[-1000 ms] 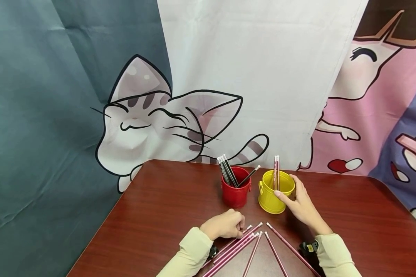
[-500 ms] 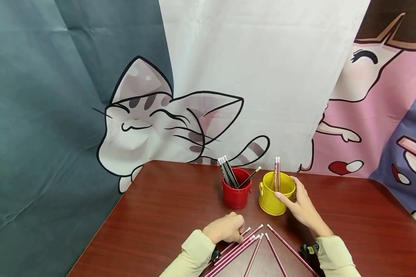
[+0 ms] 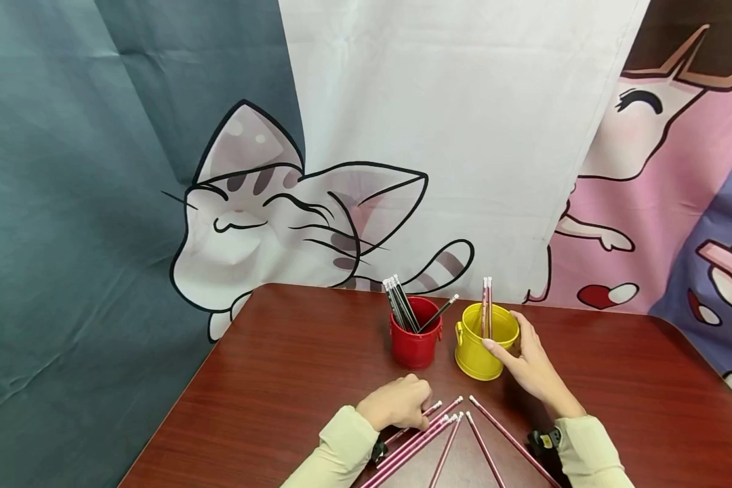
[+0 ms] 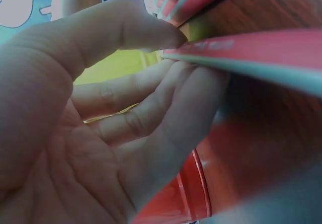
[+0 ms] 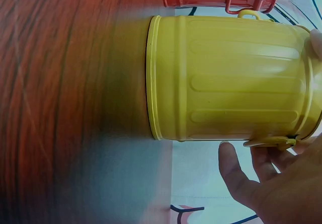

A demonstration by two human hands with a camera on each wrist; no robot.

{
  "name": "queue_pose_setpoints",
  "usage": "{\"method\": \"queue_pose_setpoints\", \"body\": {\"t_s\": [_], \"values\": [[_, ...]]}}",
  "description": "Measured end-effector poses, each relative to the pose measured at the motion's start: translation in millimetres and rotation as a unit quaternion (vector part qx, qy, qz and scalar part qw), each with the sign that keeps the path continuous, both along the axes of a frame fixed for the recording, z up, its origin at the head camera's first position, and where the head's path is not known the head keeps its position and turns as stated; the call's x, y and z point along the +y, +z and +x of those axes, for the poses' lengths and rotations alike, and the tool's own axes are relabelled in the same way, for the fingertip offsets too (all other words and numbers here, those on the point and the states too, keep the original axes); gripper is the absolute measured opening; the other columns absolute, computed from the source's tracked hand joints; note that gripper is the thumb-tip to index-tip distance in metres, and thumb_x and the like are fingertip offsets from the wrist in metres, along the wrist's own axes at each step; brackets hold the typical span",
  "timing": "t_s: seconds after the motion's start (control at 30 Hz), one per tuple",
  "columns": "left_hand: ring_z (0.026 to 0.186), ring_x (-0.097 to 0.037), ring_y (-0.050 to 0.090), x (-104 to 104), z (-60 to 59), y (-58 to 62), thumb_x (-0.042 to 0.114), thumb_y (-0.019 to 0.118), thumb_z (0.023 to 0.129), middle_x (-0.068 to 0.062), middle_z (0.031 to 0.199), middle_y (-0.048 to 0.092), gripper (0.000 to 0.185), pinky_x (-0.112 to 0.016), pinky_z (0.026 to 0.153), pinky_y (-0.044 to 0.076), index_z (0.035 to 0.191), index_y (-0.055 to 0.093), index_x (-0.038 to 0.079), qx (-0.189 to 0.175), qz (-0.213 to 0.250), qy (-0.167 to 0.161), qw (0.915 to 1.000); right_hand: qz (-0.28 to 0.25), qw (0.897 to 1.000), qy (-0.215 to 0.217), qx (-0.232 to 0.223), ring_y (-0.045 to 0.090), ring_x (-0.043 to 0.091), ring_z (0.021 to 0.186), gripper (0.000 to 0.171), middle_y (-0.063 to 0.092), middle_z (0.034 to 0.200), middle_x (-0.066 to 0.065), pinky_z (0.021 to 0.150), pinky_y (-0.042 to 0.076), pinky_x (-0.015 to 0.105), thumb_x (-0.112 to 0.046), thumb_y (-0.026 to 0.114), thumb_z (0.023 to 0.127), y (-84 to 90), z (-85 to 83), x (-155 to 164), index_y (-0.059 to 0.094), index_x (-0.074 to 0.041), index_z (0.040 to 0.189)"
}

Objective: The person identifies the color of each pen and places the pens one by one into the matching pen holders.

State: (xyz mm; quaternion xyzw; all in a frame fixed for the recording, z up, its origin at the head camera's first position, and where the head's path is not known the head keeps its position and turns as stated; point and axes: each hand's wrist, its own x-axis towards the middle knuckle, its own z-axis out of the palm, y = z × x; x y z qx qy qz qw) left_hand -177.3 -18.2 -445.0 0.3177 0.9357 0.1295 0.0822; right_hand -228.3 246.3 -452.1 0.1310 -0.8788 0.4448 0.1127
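Observation:
My left hand (image 3: 399,403) is low over the pencils on the table, its thumb and fingertips pinching a pink pencil (image 4: 261,58) near its end in the left wrist view. More pink pencils (image 3: 413,453) lie fanned out beside it, white eraser ends pointing away. My right hand (image 3: 531,359) grips the rim of an upright yellow bucket (image 3: 478,359), thumb on the near side and fingers around the right. Two pink pencils (image 3: 486,305) stand in that bucket. In the right wrist view the bucket's ribbed wall (image 5: 241,78) shows, with fingers by its handle.
A red bucket (image 3: 413,349) holding several black pencils (image 3: 402,305) stands just left of the yellow one. The brown wooden table (image 3: 268,366) ends at a cartoon-printed cloth backdrop (image 3: 463,135) behind the buckets.
My left hand has shifted slightly right along the pencils, and the one at its fingers has moved a little. The right hand keeps its grip on the bucket.

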Motion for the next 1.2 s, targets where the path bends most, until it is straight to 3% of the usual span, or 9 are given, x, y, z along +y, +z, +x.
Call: {"method": "queue_pose_setpoints", "body": {"t_s": [0.3,0.5,0.7,0.93,1.2], "values": [[0.047,-0.006,0.042,-4,-4.7,3.4,0.020,0.071,0.069,0.010,0.050,0.044,0.023,-0.018,0.042,0.033,0.057,0.051,0.018,0.025,0.021,0.001,0.9995,-0.002,1.000,0.004,0.006,0.031,0.038,0.117,0.079,0.032,0.129,0.024,0.094,0.029,0.062,-0.033,0.065,0.084,1.8,-0.1,-1,0.018,-0.008,0.142],[0.050,-0.002,0.044,-8,-5.2,15.8,0.019,0.070,0.070,0.012,0.054,0.047,0.015,-0.015,0.046,0.036,0.067,0.055,0.018,0.009,0.070,0.010,0.9975,-0.002,1.000,0.004,0.002,0.031,0.038,0.117,0.079,0.031,0.130,0.024,0.094,0.029,0.061,-0.033,0.064,0.084,0.8,0.2,0,0.017,-0.008,0.143],[0.054,0.002,0.045,-15,-7.1,27.3,0.015,0.067,0.071,0.013,0.060,0.050,0.009,-0.010,0.050,0.039,0.074,0.059,0.015,0.029,0.124,0.007,0.9919,-0.001,1.000,0.001,0.005,0.031,0.038,0.118,0.080,0.031,0.131,0.025,0.094,0.028,0.062,-0.034,0.064,0.084,-0.9,-0.3,0,0.017,-0.007,0.143],[0.059,0.004,0.047,-26,-9.3,37.0,0.011,0.065,0.070,0.009,0.065,0.056,0.010,-0.008,0.056,0.041,0.078,0.059,0.012,0.068,0.180,0.004,0.9812,0.000,1.000,-0.001,0.006,0.031,0.038,0.118,0.080,0.031,0.131,0.025,0.094,0.028,0.061,-0.034,0.065,0.084,-1.5,-0.3,-1,0.017,-0.008,0.143],[0.064,-0.003,0.053,-36,-13.1,43.4,0.008,0.062,0.074,0.002,0.073,0.056,0.011,-0.007,0.058,0.044,0.084,0.057,0.009,0.089,0.260,0.002,0.9615,0.004,1.000,-0.003,0.005,0.031,0.038,0.117,0.080,0.032,0.130,0.025,0.093,0.029,0.061,-0.034,0.064,0.084,-0.9,0.6,0,0.017,-0.008,0.143]]}}
